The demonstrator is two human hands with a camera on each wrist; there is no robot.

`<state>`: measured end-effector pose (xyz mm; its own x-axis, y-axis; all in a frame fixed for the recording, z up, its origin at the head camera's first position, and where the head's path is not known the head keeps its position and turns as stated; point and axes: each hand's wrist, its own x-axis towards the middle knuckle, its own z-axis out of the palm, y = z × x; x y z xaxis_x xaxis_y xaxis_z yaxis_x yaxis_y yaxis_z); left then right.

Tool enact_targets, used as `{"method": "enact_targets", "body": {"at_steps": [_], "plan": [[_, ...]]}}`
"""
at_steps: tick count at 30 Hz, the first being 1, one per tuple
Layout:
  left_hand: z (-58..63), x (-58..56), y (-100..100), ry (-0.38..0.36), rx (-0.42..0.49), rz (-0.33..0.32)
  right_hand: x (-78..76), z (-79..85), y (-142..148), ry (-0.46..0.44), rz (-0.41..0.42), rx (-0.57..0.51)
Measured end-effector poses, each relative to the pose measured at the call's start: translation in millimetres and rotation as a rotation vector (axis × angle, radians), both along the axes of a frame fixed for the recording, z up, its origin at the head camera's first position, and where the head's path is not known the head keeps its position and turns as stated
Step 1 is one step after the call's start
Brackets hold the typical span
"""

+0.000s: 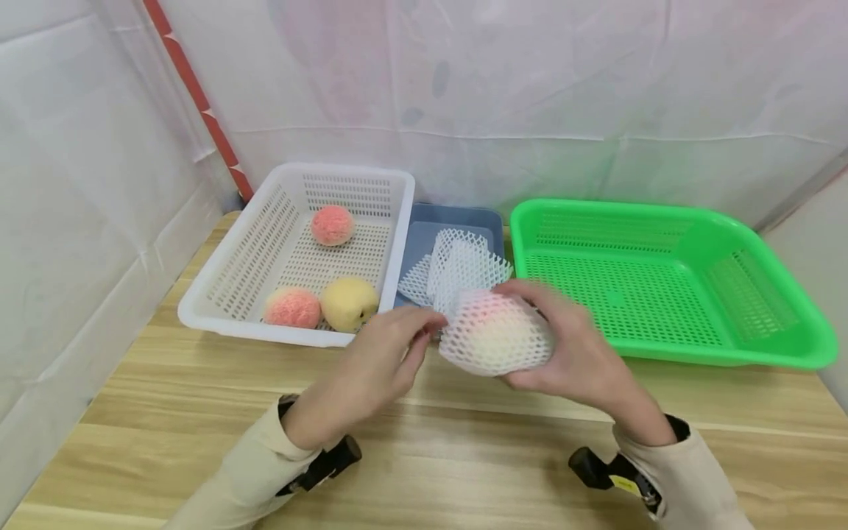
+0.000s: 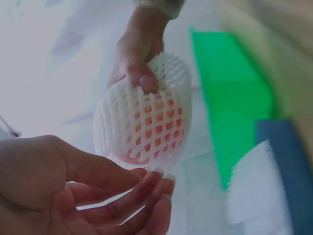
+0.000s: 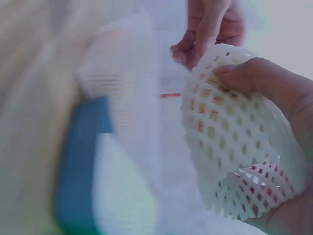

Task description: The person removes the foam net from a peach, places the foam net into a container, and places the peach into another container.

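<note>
My right hand holds a pink-and-yellow peach wrapped in a white foam net, its thumb on one side and its fingers round the other. In the right wrist view the net's mesh covers the fruit, with an open, folded end near the palm. The left hand is at the net's left end, with thumb and fingers bent loosely and their tips close together. Its fingertips lie at the net's edge in the left wrist view; whether they touch it is hard to tell.
At the left stands a white basket with two pink peaches and a round yellow fruit. Behind the hands, a blue-grey tray bears several flat foam nets. A green basket stands right, on the wooden table.
</note>
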<state>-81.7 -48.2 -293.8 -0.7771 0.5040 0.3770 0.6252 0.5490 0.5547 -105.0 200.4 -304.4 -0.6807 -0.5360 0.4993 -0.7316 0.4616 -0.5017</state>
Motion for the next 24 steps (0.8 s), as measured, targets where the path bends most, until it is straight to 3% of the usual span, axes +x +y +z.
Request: {"method": "enact_targets", "body": {"at_steps": [4,8,15,24], "plan": [[19.9,-11.2,-0.2,0.03,0.123,-0.006,-5.7,18.9,-2.1,0.048,0.013,-0.012],[27.8,-17.6,-2.6,0.041,0.194,-0.025,-8.1,26.7,-4.7,0.074,0.033,-0.03],[24.4,-18.8,-4.9,0.025,0.237,-0.059,-7.0,26.1,-3.6,0.083,0.044,-0.018],[20.4,-18.3,-0.9,0.09,0.312,-0.061,-6.4,26.0,-5.8,0.067,0.091,-0.012]]}}
